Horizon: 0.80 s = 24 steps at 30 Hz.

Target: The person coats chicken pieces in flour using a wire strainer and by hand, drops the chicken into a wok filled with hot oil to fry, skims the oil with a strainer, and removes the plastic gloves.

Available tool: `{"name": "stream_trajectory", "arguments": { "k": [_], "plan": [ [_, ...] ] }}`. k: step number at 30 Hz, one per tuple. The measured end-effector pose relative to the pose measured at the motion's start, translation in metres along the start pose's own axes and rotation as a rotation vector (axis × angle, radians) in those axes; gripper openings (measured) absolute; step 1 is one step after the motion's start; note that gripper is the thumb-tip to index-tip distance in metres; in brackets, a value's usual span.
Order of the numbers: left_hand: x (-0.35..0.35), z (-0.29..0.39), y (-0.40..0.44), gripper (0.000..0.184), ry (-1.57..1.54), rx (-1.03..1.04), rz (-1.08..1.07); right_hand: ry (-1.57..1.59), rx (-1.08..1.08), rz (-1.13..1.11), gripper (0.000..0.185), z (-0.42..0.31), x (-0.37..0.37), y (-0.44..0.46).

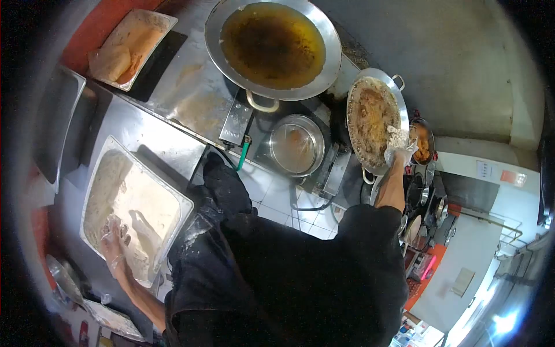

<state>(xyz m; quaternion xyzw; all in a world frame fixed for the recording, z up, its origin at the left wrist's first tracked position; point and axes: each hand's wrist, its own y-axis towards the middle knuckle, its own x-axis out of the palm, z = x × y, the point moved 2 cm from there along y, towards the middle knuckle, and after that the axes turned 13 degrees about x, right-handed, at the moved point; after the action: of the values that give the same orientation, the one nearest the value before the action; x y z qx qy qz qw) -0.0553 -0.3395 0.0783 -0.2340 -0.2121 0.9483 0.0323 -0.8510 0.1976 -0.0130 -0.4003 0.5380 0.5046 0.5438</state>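
Note:
My right hand (400, 152), in a clear plastic glove, grips a lumpy, flour-coated piece of food (398, 137). It is over the near right edge of a wok of bubbling oil (370, 115). Browned bits and foam cover much of that oil. On the left, my left hand (114, 238), also gloved and dusted white, rests in a deep metal tray (184, 209) of flour (151, 199). Its fingers look apart at the flour's surface, though their tips are partly coated and hard to make out.
A larger wok (329, 63) of dark, still oil stands at the back. Between the burners sits a metal pot (296, 144). A tray (165, 22) with orange-coloured contents lies at upper left. Beyond the frying wok is a pan of browned pieces (423, 144).

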Motion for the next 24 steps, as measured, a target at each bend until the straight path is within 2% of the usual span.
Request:
{"name": "stream_trajectory", "arguments": {
  "k": [3, 7, 9, 10, 13, 15, 17, 18, 19, 21, 24],
  "plan": [
    [-0.005, -0.002, -0.003, 0.066, 0.084, 0.034, 0.018, -0.054, 0.020, 0.024, 0.030, -0.003, -0.001, 0.008],
    [-0.013, -0.006, -0.003, 0.065, 0.069, -0.019, 0.031, -0.155, 0.006, 0.125, 0.037, -0.010, -0.023, 0.001],
    [-0.019, -0.010, -0.004, 0.064, 0.247, 0.049, -0.021, -0.063, -0.125, 0.344, 0.041, -0.023, -0.053, -0.019],
    [-0.022, -0.012, -0.005, 0.064, 0.247, 0.041, -0.019, 0.034, -0.228, 0.471, 0.051, -0.035, -0.075, -0.038],
    [-0.031, -0.019, 0.000, 0.070, 0.233, 0.090, -0.099, 0.298, -0.319, 0.418, 0.050, -0.061, -0.104, -0.086],
    [-0.042, -0.043, 0.015, 0.066, 0.674, -0.052, 0.037, 0.427, -0.353, 0.343, 0.049, -0.078, -0.120, -0.127],
    [-0.061, -0.085, 0.027, 0.071, 0.655, 0.107, 0.019, 0.519, -0.392, 0.255, 0.048, -0.103, -0.131, -0.166],
    [-0.055, -0.080, 0.025, 0.067, 0.681, 0.184, -0.008, 0.559, -0.406, 0.203, 0.048, -0.117, -0.134, -0.185],
    [-0.033, -0.047, 0.017, 0.057, 0.747, 0.206, -0.021, 0.596, -0.411, 0.148, 0.047, -0.131, -0.135, -0.201],
    [-0.023, -0.065, 0.027, 0.049, 0.784, 0.586, -0.064, 0.683, -0.400, 0.034, 0.046, -0.152, -0.143, -0.232],
    [0.000, -0.089, 0.053, 0.066, 0.665, 0.337, -0.168, 0.818, -0.374, -0.134, 0.045, -0.183, -0.158, -0.267]
  ]
}}
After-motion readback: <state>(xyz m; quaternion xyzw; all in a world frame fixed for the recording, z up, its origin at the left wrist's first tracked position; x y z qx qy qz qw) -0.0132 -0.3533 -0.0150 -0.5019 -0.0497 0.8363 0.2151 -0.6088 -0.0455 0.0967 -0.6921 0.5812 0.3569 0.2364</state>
